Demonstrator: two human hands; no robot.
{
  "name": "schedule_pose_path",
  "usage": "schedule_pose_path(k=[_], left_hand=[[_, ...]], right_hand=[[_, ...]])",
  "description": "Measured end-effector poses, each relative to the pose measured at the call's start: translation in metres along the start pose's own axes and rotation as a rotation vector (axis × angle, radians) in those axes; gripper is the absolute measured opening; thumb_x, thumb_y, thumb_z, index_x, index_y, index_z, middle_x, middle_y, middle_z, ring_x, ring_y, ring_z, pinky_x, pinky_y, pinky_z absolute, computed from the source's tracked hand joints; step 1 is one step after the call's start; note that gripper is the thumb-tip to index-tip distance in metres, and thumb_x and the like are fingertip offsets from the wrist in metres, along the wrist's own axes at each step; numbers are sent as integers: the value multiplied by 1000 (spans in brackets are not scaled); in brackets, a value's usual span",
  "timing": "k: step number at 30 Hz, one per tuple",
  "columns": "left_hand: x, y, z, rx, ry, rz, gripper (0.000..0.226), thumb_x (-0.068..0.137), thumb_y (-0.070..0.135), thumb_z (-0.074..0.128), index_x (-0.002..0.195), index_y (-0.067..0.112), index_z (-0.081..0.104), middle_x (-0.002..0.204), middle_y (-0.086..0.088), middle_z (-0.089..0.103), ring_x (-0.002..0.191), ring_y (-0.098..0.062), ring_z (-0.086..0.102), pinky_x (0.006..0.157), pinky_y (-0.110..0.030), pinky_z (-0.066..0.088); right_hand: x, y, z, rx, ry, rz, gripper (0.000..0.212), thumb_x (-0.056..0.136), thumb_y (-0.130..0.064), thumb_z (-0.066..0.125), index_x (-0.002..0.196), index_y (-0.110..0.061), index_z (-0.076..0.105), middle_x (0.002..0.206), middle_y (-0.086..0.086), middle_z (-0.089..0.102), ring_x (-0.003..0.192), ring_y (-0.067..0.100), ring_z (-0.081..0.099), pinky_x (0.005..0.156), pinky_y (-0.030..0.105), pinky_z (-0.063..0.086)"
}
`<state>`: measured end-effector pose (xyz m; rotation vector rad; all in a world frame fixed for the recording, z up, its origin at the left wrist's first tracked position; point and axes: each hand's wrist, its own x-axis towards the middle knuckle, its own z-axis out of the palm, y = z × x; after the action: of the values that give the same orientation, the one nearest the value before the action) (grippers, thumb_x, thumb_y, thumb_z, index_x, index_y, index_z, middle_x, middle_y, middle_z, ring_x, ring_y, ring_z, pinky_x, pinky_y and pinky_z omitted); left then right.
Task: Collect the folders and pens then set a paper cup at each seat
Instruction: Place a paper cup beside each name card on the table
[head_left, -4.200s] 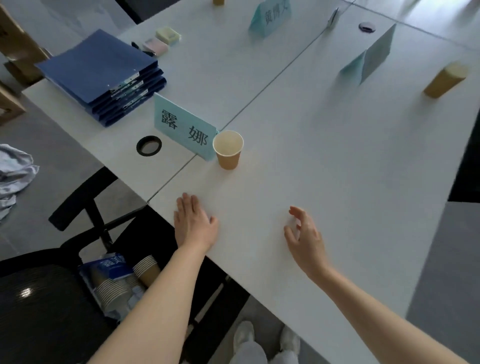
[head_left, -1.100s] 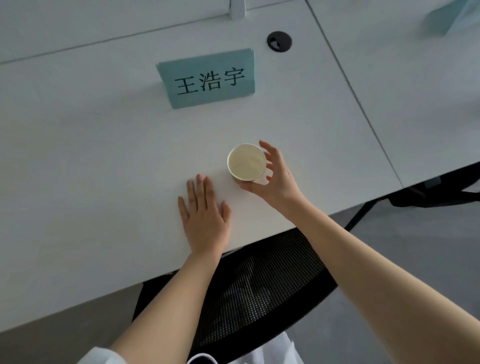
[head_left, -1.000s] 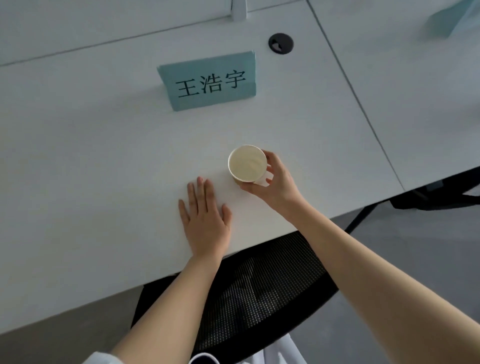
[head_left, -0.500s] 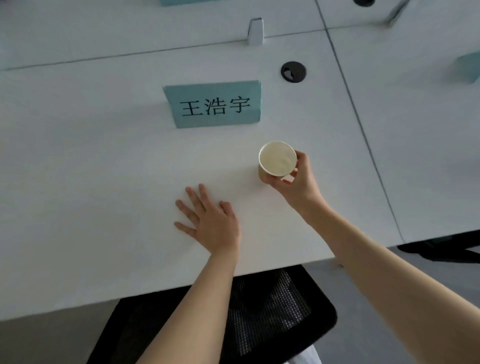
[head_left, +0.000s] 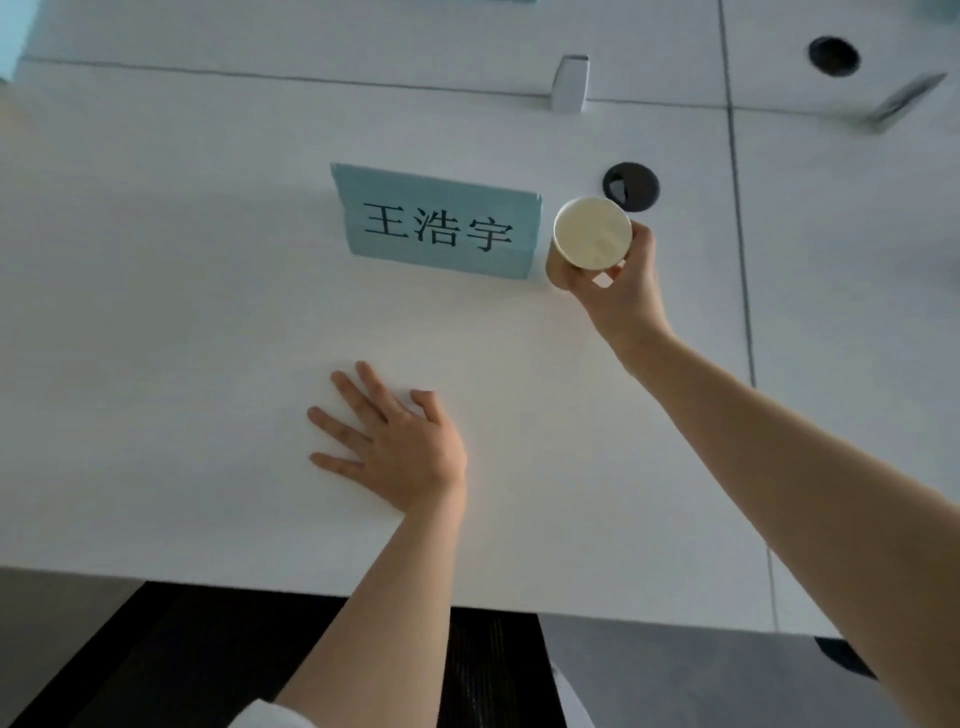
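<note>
From the head view, the right hand (head_left: 621, 291) reaches forward across the white bench (head_left: 156, 312) with its fingers (head_left: 641, 236) curled around a paper cup (head_left: 589, 241), grasping it by the side wall. The cup stands upright, mouth up and empty inside, just beside the right end of a teal name card (head_left: 436, 223) and near a round black cable port (head_left: 630, 186). Whether the cup's base already touches the bench I cannot tell, since the hand covers the lower part. The left hand (head_left: 395, 447) lies flat on the bench nearer the front edge, fingers spread and released, holding nothing. A dark mesh chair (head_left: 488, 670) sits under the bench edge below.

As for progress, no folders or pens show anywhere on this stretch of bench, which suggests the collecting part is done here at least. The cup for this seat looks close to placed, with only the letting go left. The other seats are out of frame, so how many still need a cup cannot be judged from this view.
</note>
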<state>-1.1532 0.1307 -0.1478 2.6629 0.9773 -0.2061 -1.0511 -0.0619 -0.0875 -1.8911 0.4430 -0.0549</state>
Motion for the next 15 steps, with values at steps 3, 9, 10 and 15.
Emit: schedule_pose_path(k=[3,9,10,15], left_hand=[[0,0,2,-1,18,-2,67,95,45,25,157,23,14,165,-1,8,150,-40,-2,114,-68,-2],[0,1,3,11,19,-5,68,93,46,21,157,24,13,166,0,6,150,-39,-3,114,-67,-3],[0,1,3,11,20,-5,69,92,46,21,157,24,14,166,0,6,150,-39,-3,114,-67,-2],[-1,2,3,2,23,1,70,93,49,24,157,24,15,166,-1,7,150,-40,-3,114,-69,-2]], right_hand=[[13,-1,2,-6,-9,2,68,76,-34,77,130,-21,37,117,-9,50,112,17,56,98,41,49],[23,-3,7,-2,-45,33,68,77,-31,78,131,-21,38,104,-23,48,110,12,56,95,38,51],[23,-4,8,7,-44,49,67,77,-30,78,131,-22,38,103,-24,49,109,11,57,94,37,51],[18,0,5,67,-64,101,75,77,-26,79,137,-23,35,124,-13,52,117,8,54,93,29,48]])
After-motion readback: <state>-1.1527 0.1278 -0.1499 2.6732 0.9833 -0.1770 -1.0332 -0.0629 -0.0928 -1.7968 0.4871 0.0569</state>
